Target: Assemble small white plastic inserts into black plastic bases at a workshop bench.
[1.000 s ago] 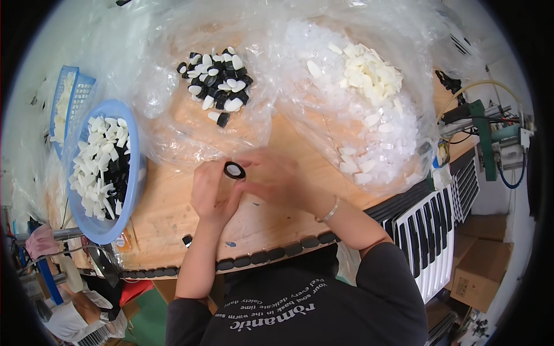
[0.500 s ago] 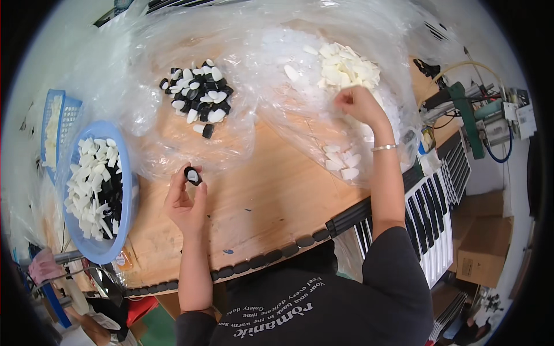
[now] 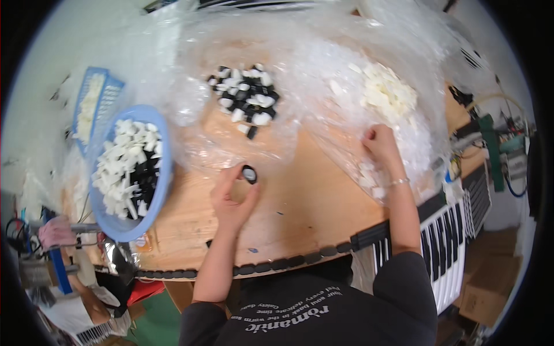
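Note:
Between the thumb and fingers of my left hand [image 3: 228,202] is a small black cap-like piece [image 3: 249,174] with a pale oval face, held just above the table. My right hand [image 3: 381,147] is closed in a pinch over the clear plastic sheet, below a heap of cream flat oval pieces [image 3: 388,95]. Whatever its fingertips hold is too small or hidden to make out. A few loose white oval pieces [image 3: 369,177] lie beside my right wrist. Farther off, in the middle, sits a pile of black pieces with white oval pieces [image 3: 247,95].
A blue basin [image 3: 167,173] of white and black parts stands at the left, with a blue basket [image 3: 112,92] behind it. Black padding [image 3: 280,264] lines the table's near edge. Black-and-white keyboards [image 3: 447,254] and a green clamp machine [image 3: 490,150] are at the right.
My right hand has drawn back from the cream heap toward me, its fingers pinched. The left hand still holds the black piece. The whole view has shifted, so things appear farther right.

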The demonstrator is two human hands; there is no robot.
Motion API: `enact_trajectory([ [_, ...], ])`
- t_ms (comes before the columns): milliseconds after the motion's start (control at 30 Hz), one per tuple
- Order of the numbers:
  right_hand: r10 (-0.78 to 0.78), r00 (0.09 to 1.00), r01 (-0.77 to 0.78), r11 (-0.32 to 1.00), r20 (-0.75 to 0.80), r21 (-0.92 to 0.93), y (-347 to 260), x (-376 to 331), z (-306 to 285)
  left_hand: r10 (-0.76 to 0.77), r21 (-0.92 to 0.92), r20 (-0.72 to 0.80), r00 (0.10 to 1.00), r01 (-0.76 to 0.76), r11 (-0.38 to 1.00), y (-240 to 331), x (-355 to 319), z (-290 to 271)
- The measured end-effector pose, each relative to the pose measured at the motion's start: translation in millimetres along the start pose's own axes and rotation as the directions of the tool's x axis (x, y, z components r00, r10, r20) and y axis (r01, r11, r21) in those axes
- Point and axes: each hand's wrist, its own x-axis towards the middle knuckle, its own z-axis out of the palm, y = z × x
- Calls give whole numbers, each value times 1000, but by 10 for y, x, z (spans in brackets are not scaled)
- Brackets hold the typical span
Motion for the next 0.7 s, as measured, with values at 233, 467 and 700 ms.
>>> enact_trajectory([
  [233, -191, 946, 307, 789, -262, 533, -981, -343, 64, 95, 105, -8, 995, -94, 990, 55, 29, 50],
  [467, -344, 918, 332, 398, -196, 855, -1812, -1025, 551, 224, 180, -76, 972, -208, 961, 37, 33, 129],
  [700, -528, 693, 712, 391, -491, 584, -1881, -1116, 552, 342, 251, -72, 937, -315, 915, 102, 69, 178],
])
